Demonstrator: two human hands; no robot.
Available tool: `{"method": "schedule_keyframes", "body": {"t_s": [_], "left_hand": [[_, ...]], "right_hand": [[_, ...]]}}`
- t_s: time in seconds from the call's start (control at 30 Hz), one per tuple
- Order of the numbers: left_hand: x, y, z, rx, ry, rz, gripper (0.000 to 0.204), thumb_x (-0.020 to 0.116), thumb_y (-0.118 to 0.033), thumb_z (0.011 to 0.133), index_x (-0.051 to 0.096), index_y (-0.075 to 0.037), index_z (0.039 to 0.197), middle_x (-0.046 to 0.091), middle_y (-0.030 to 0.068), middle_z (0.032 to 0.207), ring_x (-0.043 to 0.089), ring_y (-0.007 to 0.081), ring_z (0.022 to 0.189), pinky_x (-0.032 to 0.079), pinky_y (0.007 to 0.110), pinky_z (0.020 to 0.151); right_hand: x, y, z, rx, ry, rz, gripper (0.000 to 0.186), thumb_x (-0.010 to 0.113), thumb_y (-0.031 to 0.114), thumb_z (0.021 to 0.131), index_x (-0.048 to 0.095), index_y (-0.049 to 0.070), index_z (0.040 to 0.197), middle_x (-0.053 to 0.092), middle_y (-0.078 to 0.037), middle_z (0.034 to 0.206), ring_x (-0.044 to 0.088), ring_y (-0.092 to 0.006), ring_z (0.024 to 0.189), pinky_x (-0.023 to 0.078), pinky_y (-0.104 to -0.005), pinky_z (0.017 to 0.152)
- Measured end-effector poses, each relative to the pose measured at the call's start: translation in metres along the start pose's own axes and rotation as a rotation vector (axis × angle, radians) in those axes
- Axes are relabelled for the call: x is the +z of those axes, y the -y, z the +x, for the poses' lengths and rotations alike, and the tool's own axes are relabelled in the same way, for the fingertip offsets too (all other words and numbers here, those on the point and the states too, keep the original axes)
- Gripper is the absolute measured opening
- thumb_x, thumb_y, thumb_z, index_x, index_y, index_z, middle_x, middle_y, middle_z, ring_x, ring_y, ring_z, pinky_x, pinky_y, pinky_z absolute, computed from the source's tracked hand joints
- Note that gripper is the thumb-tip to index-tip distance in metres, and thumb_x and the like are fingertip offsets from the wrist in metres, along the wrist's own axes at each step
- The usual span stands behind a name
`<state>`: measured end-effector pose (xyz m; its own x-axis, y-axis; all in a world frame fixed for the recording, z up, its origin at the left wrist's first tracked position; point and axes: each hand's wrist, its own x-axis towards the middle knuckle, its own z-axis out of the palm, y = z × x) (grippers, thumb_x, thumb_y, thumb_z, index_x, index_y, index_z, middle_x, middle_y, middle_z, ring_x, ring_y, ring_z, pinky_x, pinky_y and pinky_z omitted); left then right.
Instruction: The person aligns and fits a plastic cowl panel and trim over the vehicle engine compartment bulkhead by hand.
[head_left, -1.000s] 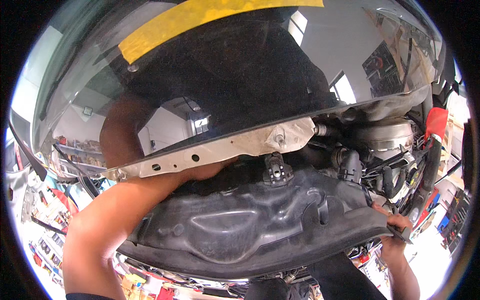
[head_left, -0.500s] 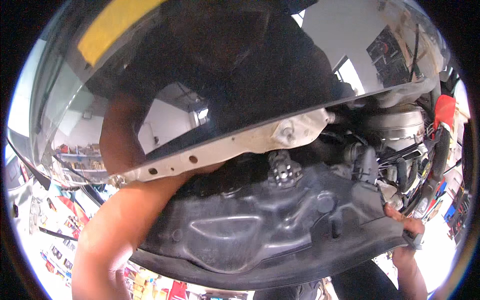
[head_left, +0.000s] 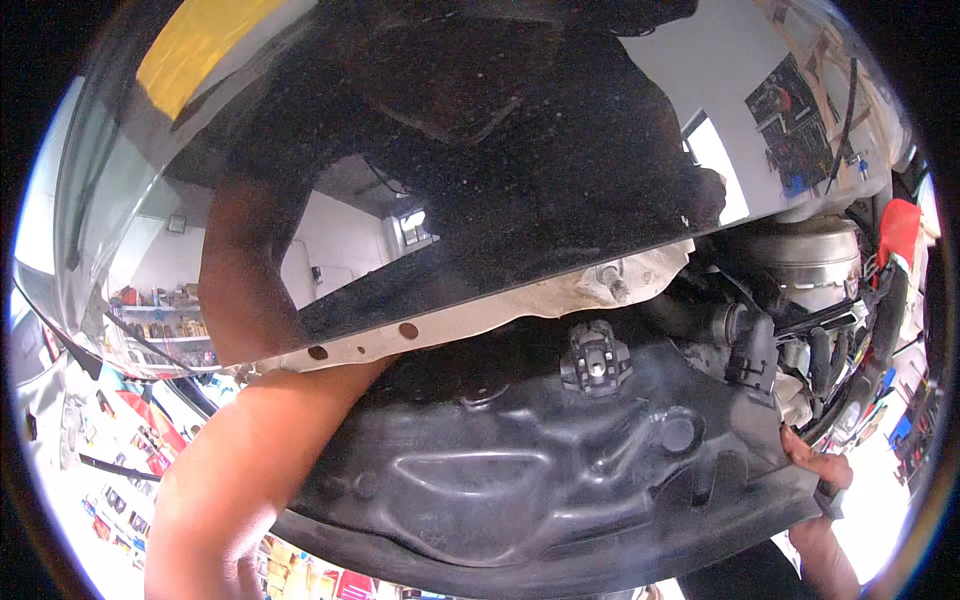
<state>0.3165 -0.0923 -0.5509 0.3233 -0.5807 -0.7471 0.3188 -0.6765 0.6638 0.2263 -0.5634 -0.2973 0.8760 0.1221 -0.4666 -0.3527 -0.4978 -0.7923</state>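
Observation:
A moulded black plastic panel (head_left: 470, 480) with raised ribs and recesses spans the lower middle. At its right end my right hand (head_left: 822, 466) grips the panel's edge with fingers closed round it. My left forearm (head_left: 235, 450) rises from the lower left and passes behind a pale metal flange (head_left: 470, 312). My left hand is hidden there, so its fingers and anything they touch do not show. A dark clip-like fitting (head_left: 594, 358) stands at the top of the plastic panel, just below the flange.
A glossy dark car body panel (head_left: 470, 190), reflecting the room, overhangs the work, with yellow tape (head_left: 205, 45) at its upper left. A silver round metal part (head_left: 805, 255), hoses and a red piece (head_left: 900, 230) crowd the right. Shelved goods lie at lower left.
The flange, clip-like fitting and plastic panel appear slightly lower and farther right in the picture. My right hand keeps its grip on the edge; my left arm stays behind the flange.

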Motion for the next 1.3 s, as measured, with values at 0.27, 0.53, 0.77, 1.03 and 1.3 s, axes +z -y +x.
{"method": "schedule_keyframes", "body": {"t_s": [0.27,0.53,0.77,1.03,1.3], "left_hand": [[-0.001,-0.018,0.01,0.014,-0.043,0.049,0.049,0.034,-0.04,0.102,0.052,-0.007,0.134,0.057,0.0151,0.133,0.054,0.0286,0.122,0.036,0.038,0.109],[0.002,-0.047,-0.013,0.019,-0.204,0.101,0.046,0.044,-0.04,0.099,0.054,-0.01,0.133,0.057,0.0169,0.131,0.053,0.0315,0.122,0.039,0.039,0.107],[-0.033,-0.199,-0.216,-0.166,-0.088,0.159,0.094,0.075,-0.05,0.077,0.034,-0.004,0.147,0.044,0.0212,0.144,0.04,0.0258,0.137,0.034,0.04,0.11],[0.038,-0.143,-0.204,0.191,-0.631,0.795,0.071,0.071,-0.002,0.049,0.057,0.002,0.119,0.062,0.0184,0.123,0.065,0.0308,0.109,0.055,0.037,0.09],[0.012,-0.139,-0.209,0.104,-0.624,0.668,0.065,0.07,0.004,0.056,0.062,-0.01,0.119,0.068,0.0131,0.111,0.07,0.0253,0.096,0.058,0.033,0.083]], "right_hand": [[-0.008,-0.005,0.031,-0.068,0.01,-0.199,0.029,0.069,0.026,0.087,0.056,0.001,0.095,0.069,-0.025,0.103,0.068,-0.0345,0.101,0.048,-0.0444,0.097],[0.004,0.0,0.04,-0.053,-0.031,-0.433,0.04,0.074,0.036,0.083,0.062,-0.001,0.092,0.071,-0.017,0.1,0.069,-0.0292,0.098,0.052,-0.0388,0.09],[0.022,-0.022,0.055,-0.063,-0.043,0.23,0.055,0.077,0.041,0.08,0.059,-0.004,0.108,0.065,-0.019,0.116,0.057,-0.0292,0.119,0.04,-0.0406,0.105],[0.025,-0.045,0.047,-0.148,-0.014,0.013,0.034,0.073,0.026,0.085,0.062,0.0,0.104,0.064,-0.018,0.114,0.058,-0.0268,0.108,0.044,-0.0405,0.092],[0.032,-0.027,0.053,-0.273,-0.033,-0.414,0.024,0.066,0.016,0.087,0.066,-0.002,0.104,0.07,-0.018,0.104,0.069,-0.0319,0.098,0.049,-0.0384,0.091]]}}
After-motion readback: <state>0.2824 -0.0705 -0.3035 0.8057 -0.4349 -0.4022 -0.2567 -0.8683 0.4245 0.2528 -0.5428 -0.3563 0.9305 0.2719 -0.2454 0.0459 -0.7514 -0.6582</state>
